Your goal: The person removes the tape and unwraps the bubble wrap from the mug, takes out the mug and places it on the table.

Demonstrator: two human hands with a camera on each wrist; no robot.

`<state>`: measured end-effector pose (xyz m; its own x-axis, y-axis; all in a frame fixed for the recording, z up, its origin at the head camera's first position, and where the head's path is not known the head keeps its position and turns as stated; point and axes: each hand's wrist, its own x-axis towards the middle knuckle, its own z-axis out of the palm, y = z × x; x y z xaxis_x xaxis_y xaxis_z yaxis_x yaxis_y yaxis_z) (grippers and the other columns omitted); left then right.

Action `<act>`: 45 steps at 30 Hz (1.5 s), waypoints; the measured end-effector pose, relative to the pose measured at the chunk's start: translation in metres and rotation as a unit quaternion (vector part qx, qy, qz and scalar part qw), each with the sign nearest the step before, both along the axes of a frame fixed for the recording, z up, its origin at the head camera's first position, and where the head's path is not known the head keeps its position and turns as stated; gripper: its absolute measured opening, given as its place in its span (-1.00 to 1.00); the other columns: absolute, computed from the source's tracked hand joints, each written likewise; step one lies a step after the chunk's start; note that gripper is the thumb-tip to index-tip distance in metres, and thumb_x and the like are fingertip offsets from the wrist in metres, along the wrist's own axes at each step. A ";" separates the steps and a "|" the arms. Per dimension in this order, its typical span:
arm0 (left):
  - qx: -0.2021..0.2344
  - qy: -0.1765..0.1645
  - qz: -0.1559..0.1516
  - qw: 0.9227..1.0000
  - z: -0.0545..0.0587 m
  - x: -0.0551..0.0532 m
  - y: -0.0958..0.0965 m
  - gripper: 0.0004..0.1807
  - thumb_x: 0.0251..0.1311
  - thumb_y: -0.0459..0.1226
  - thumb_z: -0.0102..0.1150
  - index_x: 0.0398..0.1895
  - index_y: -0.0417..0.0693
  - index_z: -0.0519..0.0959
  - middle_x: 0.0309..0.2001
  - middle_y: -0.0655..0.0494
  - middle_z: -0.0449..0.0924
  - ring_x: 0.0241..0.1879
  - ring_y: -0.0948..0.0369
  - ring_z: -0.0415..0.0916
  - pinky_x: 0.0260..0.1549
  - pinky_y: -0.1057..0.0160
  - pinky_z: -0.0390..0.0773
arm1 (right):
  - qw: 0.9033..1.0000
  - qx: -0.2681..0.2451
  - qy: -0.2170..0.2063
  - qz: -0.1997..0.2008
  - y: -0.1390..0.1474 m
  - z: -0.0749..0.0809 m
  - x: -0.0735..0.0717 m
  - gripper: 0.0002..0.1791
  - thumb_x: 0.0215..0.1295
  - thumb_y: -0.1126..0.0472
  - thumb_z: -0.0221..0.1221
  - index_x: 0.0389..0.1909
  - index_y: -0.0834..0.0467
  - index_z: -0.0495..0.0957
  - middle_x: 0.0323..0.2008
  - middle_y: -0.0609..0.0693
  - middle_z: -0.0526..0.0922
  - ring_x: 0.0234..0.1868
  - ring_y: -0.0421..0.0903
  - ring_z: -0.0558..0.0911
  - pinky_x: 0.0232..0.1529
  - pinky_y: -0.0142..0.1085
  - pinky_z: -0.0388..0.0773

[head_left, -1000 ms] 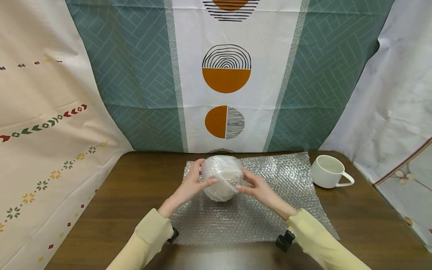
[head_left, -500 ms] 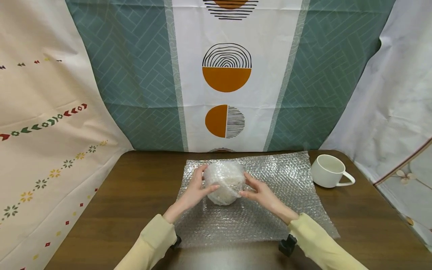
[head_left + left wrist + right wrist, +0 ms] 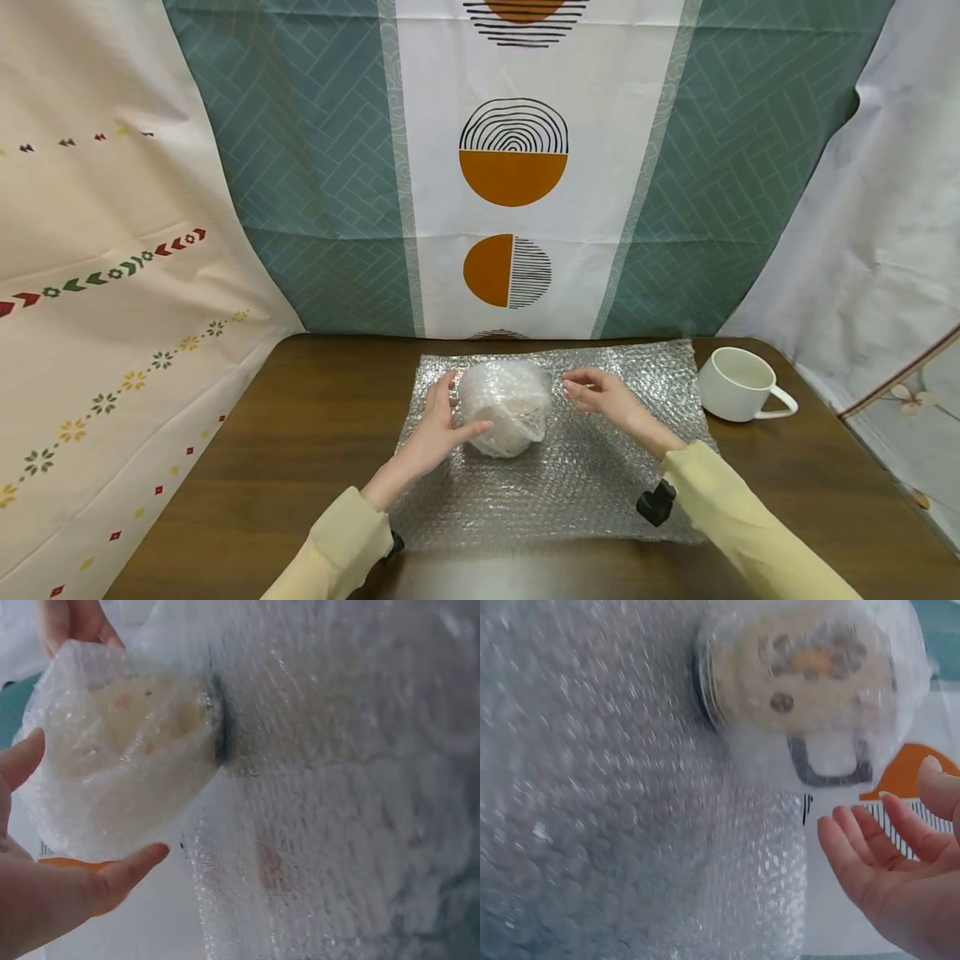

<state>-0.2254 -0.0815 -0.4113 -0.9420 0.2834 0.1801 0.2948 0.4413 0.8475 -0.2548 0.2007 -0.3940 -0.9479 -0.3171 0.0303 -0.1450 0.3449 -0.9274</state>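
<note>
A mug wrapped in bubble wrap (image 3: 505, 408) stands on a flat bubble wrap sheet (image 3: 525, 508). Through the layers, the right wrist view shows a cream mug body (image 3: 810, 675) with brown and orange marks and a dark handle (image 3: 832, 778). My left hand (image 3: 431, 437) is spread at its left side, thumb overlapping its front in the head view; the left wrist view shows the fingers extended and not gripping. My right hand (image 3: 603, 398) is off to the right, apart from the bundle, with fingers loosely bent and nothing in them.
A plain white mug (image 3: 738, 385) stands at the back right of the brown wooden table (image 3: 322, 417), its handle pointing right. Patterned cloths hang behind the table (image 3: 525, 192) and along both sides.
The wrapped mug was first between both hands and came slightly down toward me onto the sheet. My right hand has since let go and moved right; my left hand stays beside it, fingers loosened.
</note>
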 end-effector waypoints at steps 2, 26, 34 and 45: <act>-0.002 0.004 0.004 1.000 0.001 0.001 0.001 0.02 0.01 -0.01 0.27 0.34 -0.24 -0.14 0.26 -0.29 -0.12 0.10 -0.18 0.17 -0.06 -0.05 0.34 | 1.000 -0.014 -0.006 0.010 0.001 0.001 -0.007 -0.55 0.35 0.23 -0.01 0.14 0.44 0.24 0.07 0.34 0.34 0.03 0.20 0.40 -0.04 -0.12 0.41; 0.026 0.030 0.016 0.999 0.006 0.004 0.007 -0.27 0.16 -0.09 0.14 0.27 -0.28 0.11 0.13 -0.20 0.17 0.01 -0.07 0.32 -0.16 0.11 0.47 | 0.994 -0.067 -0.038 0.074 -0.012 -0.018 -0.028 -0.53 0.39 0.24 -0.09 0.26 0.32 0.17 0.20 0.30 0.22 0.12 0.20 0.32 0.06 -0.07 0.29; 0.035 0.049 0.010 0.998 0.015 -0.001 0.009 -0.29 0.17 -0.18 0.14 0.27 -0.35 0.10 0.14 -0.25 0.18 0.00 -0.09 0.32 -0.14 0.08 0.45 | 0.996 -0.076 -0.035 0.031 -0.011 -0.015 -0.025 -0.55 0.37 0.26 -0.06 0.22 0.34 0.23 0.15 0.30 0.30 0.04 0.17 0.42 0.02 -0.13 0.36; 0.052 0.041 -0.024 0.998 0.025 -0.016 0.008 -0.40 0.16 -0.26 0.15 0.25 -0.25 0.23 0.10 -0.23 0.32 -0.04 -0.06 0.41 -0.20 0.11 0.48 | 0.997 -0.080 -0.011 0.012 0.000 -0.004 -0.009 -0.58 0.31 0.27 0.02 0.12 0.40 0.31 0.04 0.30 0.38 -0.05 0.12 0.49 -0.06 -0.18 0.43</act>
<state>-0.2413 -0.0735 -0.3858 -0.9085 0.3036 0.2873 0.3842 0.3360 0.8599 -0.2634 0.2003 -0.3980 -0.9408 -0.3333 0.0617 -0.1309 0.1894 -0.9731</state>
